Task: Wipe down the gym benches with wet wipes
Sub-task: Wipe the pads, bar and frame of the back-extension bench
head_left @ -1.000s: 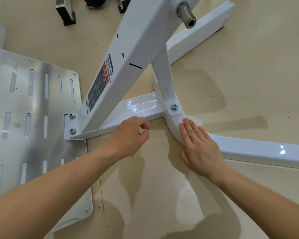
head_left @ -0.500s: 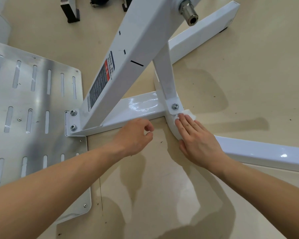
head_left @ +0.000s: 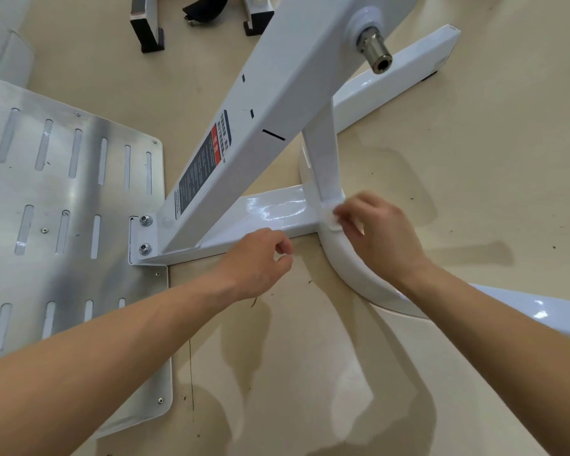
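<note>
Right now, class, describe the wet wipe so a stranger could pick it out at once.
Find the white machine frame on the beige floor, and follow its flat base bar right to the joint where the curved leg begins. There the right hand pinches the wet wipe, a small crumpled white scrap, soft and matte against the glossy paint.

Setting: a gym floor. Evidence: glossy white-painted steel machine frame [head_left: 277, 103] bolted together; brushed-metal footplate with rows of slots [head_left: 66, 205]; chrome peg stub [head_left: 375, 54] on the slanted beam; red-and-black printed warning label [head_left: 204, 162]; smooth beige floor [head_left: 474, 179] with scuffs.
</note>
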`<state>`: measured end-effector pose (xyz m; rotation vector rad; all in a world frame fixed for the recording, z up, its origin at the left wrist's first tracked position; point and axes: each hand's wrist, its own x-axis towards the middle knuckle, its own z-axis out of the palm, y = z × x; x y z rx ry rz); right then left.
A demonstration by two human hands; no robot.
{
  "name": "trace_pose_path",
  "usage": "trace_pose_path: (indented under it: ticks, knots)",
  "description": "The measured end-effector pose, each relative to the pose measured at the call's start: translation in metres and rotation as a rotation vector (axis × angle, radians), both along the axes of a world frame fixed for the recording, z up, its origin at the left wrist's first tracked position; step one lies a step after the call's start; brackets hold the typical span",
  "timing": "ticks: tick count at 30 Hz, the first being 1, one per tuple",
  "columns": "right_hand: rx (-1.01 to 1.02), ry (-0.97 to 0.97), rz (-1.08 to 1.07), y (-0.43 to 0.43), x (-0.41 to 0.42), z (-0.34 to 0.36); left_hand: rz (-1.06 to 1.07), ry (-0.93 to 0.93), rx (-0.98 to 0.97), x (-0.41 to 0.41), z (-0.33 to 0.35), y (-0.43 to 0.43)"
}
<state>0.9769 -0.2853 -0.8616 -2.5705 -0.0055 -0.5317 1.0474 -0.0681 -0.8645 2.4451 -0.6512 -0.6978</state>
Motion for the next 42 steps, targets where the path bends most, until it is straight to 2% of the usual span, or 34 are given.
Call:
trace_pose_path:
  ticks: [4, 6, 16, 21, 27, 29, 34, 36, 40, 42]
  knots:
    - [0.042, -0.361, -0.153, 0.030, 0.045, 0.035, -0.005, 0.002, -0.018, 0.001, 0.000, 0.001]
    - [0.055, -0.447, -0.227, 0.036, 0.058, 0.042, -0.004, 0.019, -0.008, 0.000, -0.001, 0.004]
    - [0.127, -0.296, -0.305, 0.032, 0.058, 0.011, 0.017, 0.072, -0.010, 0.000, -0.009, 0.015]
    - [0.257, -0.438, -0.295, 0.031, 0.065, 0.042, 0.018, 0.071, -0.022, 0.000, -0.008, 0.012]
    - [0.260, -0.551, -0.263, 0.028, 0.072, 0.054, 0.046, 0.108, -0.046, 0.001, -0.006, 0.011]
    - [0.236, -0.500, -0.256, 0.022, 0.071, 0.043, 0.049, 0.104, -0.043, 0.001, -0.005, 0.012]
    - [0.252, -0.218, -0.304, 0.012, 0.058, 0.007, 0.060, 0.092, -0.052, 0.003, -0.002, 0.013]
    - [0.265, -0.285, -0.300, 0.015, 0.060, 0.020, 0.059, 0.067, -0.051, 0.004, -0.002, 0.012]
    - [0.246, -0.545, -0.208, 0.028, 0.072, 0.063, 0.055, 0.046, -0.056, 0.006, -0.005, 0.012]
    - [0.205, -0.545, -0.200, 0.027, 0.074, 0.060, 0.064, 0.048, -0.063, 0.007, -0.006, 0.011]
